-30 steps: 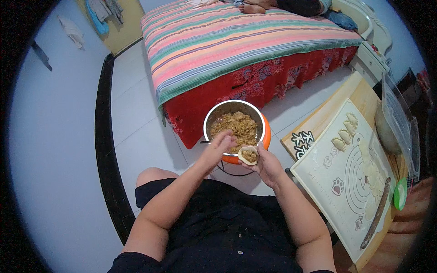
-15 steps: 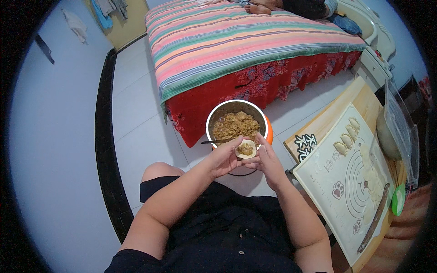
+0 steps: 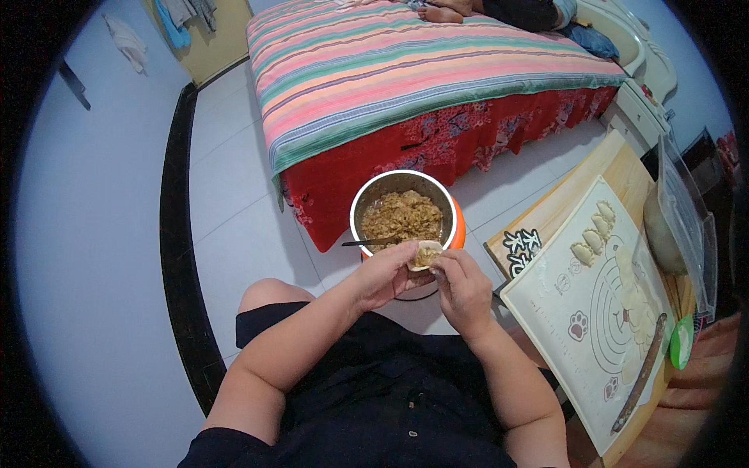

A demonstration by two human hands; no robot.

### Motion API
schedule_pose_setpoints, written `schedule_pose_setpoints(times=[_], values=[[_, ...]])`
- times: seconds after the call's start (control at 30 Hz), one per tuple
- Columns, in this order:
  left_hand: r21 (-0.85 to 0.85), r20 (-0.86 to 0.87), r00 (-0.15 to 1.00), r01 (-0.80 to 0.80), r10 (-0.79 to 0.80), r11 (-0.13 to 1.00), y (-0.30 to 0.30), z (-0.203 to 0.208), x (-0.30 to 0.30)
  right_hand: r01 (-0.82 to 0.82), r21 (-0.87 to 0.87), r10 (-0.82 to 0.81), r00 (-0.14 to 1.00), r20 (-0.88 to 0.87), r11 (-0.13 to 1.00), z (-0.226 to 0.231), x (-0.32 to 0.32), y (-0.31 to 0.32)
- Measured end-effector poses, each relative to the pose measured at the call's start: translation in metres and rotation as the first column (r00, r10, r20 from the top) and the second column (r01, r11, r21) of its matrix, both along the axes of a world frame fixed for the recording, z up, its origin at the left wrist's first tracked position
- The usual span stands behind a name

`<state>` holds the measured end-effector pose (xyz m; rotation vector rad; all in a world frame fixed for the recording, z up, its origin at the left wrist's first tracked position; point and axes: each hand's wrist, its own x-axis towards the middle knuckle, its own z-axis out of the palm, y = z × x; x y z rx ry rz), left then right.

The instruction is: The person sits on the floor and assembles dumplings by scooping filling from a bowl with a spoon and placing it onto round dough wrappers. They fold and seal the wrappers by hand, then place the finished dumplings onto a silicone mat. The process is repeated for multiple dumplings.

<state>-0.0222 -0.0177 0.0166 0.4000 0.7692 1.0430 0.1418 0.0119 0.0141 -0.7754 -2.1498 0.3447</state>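
Note:
A round dumpling wrapper (image 3: pixel 425 254) with brown filling in its middle rests in my left hand (image 3: pixel 388 274), whose fingers cup it from below and the side. My right hand (image 3: pixel 462 288) pinches the wrapper's right edge, which is starting to curve up around the filling. Just beyond my hands stands a metal pot (image 3: pixel 355 209) of minced brown filling (image 3: pixel 402 216). A dark utensil handle (image 3: pixel 367 242) lies across the pot's near side.
To the right, a wooden table (image 3: pixel 563 187) holds a white printed mat (image 3: pixel 546 312) with finished dumplings (image 3: pixel 594 232), flat wrappers (image 3: pixel 638 304), a rolling pin (image 3: pixel 641 370) and a green bowl (image 3: pixel 681 343). A striped bed (image 3: pixel 374 70) stands ahead, with a person's feet (image 3: pixel 441 14) on it.
My right hand has turned inward and closed on the wrapper's right edge, which it was cupping with spread fingers before. The wrapper has tilted and begun to fold.

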Motion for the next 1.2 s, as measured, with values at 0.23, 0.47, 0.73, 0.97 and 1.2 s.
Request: schedule_pose_setpoints(times=[0.23, 0.47, 0.73, 0.97, 1.2], values=[[0.183, -0.079, 0.99, 0.131, -0.118, 0.974, -0.005, -0.007, 0.002, 0.095, -0.134, -0.103, 0.993, -0.051, 0.986, 0.01, -0.001, -0.001], [0.31, -0.314, 0.942, 0.218, -0.117, 0.926, -0.008, -0.003, 0.002, 0.027, -0.255, -0.065, 0.988, -0.143, 0.966, 0.008, 0.004, 0.002], [0.43, -0.524, 0.851, 0.297, -0.032, 0.852, -0.011, 0.002, 0.002, -0.012, -0.249, -0.026, 0.989, -0.147, 0.968, 0.009, 0.004, 0.002], [0.418, -0.734, 0.675, 0.361, 0.076, 0.834, -0.01, 0.008, 0.003, -0.011, -0.34, -0.067, 0.974, -0.215, 0.94, 0.013, 0.002, -0.003], [0.396, -0.781, 0.61, 0.322, 0.132, 0.86, -0.013, 0.008, 0.004, 0.024, -0.235, -0.07, 0.98, -0.188, 0.972, 0.002, 0.004, -0.001]])
